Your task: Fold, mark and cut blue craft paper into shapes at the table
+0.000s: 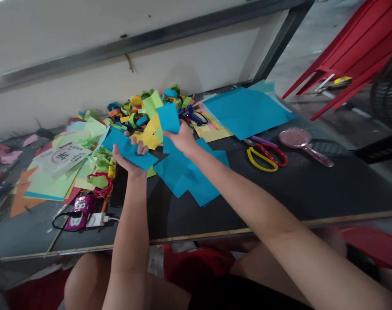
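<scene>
The paper piece (168,118) at eleven o'clock is plain blue. The worktop (337,189) is dark grey. At three o'clock the hairbrush (295,137) is pink; at two o'clock the chair (365,51) is red.

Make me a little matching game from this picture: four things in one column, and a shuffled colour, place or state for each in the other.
Column one
1. Right hand
2. Hairbrush
3. Chair at upper right
4. Colourful paper pile

Column two
A. Red
B. At the back of the table, by the wall
C. Holding blue paper
D. Pink

Pairs: 1-C, 2-D, 3-A, 4-B
</scene>
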{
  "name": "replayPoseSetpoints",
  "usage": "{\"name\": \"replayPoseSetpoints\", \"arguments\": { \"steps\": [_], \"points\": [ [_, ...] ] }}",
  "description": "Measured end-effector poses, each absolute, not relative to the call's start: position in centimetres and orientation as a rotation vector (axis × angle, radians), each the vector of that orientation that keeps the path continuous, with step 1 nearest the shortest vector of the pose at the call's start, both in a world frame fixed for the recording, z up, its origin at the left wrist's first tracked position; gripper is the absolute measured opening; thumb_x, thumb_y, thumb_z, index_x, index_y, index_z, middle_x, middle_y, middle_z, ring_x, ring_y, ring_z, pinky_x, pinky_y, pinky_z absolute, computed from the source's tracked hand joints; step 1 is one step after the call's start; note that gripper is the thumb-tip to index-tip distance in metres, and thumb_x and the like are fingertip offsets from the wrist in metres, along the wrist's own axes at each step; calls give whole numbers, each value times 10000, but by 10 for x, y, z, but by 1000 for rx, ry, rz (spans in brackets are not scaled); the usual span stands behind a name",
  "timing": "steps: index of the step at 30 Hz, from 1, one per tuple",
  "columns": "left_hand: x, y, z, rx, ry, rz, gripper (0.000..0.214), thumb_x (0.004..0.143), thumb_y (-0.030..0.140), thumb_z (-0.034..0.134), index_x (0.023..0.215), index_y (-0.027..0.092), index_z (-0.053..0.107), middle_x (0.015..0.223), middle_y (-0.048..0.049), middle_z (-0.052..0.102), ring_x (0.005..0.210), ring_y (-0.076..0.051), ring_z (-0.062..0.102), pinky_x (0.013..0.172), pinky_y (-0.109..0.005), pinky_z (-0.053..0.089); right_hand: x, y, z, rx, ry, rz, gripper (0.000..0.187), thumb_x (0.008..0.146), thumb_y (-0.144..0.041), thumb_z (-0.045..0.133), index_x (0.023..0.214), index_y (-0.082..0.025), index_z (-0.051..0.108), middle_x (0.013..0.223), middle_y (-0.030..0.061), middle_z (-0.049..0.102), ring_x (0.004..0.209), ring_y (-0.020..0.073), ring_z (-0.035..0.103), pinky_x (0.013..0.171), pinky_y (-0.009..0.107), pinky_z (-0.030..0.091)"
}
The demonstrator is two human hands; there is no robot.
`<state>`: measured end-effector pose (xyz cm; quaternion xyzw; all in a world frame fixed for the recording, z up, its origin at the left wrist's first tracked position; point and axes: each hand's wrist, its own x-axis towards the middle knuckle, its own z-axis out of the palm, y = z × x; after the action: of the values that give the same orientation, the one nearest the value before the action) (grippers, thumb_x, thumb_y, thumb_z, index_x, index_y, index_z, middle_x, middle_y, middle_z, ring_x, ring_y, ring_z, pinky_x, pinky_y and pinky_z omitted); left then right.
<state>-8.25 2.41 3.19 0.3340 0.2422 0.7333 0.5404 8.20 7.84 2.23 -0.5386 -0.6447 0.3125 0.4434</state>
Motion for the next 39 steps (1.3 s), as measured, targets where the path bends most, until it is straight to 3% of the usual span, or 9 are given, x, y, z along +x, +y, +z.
{"name": "replayPoseSetpoints", "arguments": {
  "steps": [6, 12, 16, 19, 24, 29, 32, 35, 39],
  "points": [
    [-51, 25, 22, 727, 661, 1521, 384, 814, 567, 547, 974, 222, 606, 794, -26, 614, 583, -113, 538, 471, -241, 400, 111, 68, 20, -913, -1221, 1514, 517, 621, -461, 844, 1043, -217, 672, 1126, 85, 734, 1039, 292, 690, 902, 481, 572],
    [-51, 27, 9, 691, 826, 1371, 371, 844, 471, 563, 1056, 181, 657, 877, -70, 717, 802, -237, 690, 659, -336, 553, 106, 50, -7, -924, -1160, 1593, 571, 511, -431, 911, 992, -202, 706, 1079, 100, 748, 1014, 284, 700, 944, 488, 557],
    [-53, 31, 7, 791, 802, 1424, 339, 790, 464, 596, 948, 172, 660, 716, -28, 640, 541, -131, 565, 474, -250, 433, 114, 53, -9, -990, -1203, 1555, 553, 534, -464, 888, 985, -200, 708, 1057, 101, 752, 970, 288, 708, 895, 501, 573],
    [-57, 36, 7, 884, 950, 1531, 283, 778, 437, 598, 874, 174, 639, 653, 5, 534, 534, -107, 498, 472, -227, 374, 131, 54, -5, -1112, -1305, 1352, 485, 604, -489, 841, 969, -200, 706, 1035, 109, 752, 922, 303, 713, 838, 513, 583],
    [-67, 38, 13, 1058, 1668, 1720, 276, 776, 436, 650, 908, 206, 575, 889, -48, 558, 905, -213, 590, 764, -304, 476, 160, 44, 0, -1187, -1397, 822, 416, 696, -513, 767, 959, -195, 713, 1062, 134, 735, 1045, 334, 672, 898, 517, 559],
    [-58, 20, 25, 1569, 1950, 1761, 516, 716, 398, 725, 1157, 212, 533, 1374, -172, 411, 1308, -368, 417, 1004, -461, 429, 156, 34, -15, -1030, -1418, 1144, 526, 607, -648, 777, 920, -233, 699, 952, 80, 739, 917, 314, 689, 786, 482, 577],
    [-46, 11, 28, 1712, 2019, 1746, 552, 767, 459, 676, 1227, 196, 523, 1437, -195, 349, 1384, -391, 319, 1046, -502, 401, 146, 29, -23, -1034, -1510, 1206, 542, 660, -775, 652, 740, -241, 601, 690, 32, 627, 704, 232, 630, 615, 371, 518],
    [-43, 8, 29, 1696, 2148, 1746, 581, 793, 496, 645, 1262, 182, 508, 1481, -216, 293, 1419, -412, 247, 1034, -530, 405, 142, 24, -22, -1084, -1615, 1153, 611, 745, -843, 471, 601, -253, 405, 541, -31, 355, 511, 144, 414, 490, 298, 350],
    [-48, 12, 32, 1519, 1835, 1880, 519, 726, 447, 706, 1165, 210, 562, 1472, -172, 352, 1403, -370, 324, 958, -436, 485, 145, 23, -15, -1002, -1513, 1213, 585, 726, -840, 502, 694, -256, 494, 556, -43, 331, 500, 131, 327, 482, 287, 283]
  ]
}}
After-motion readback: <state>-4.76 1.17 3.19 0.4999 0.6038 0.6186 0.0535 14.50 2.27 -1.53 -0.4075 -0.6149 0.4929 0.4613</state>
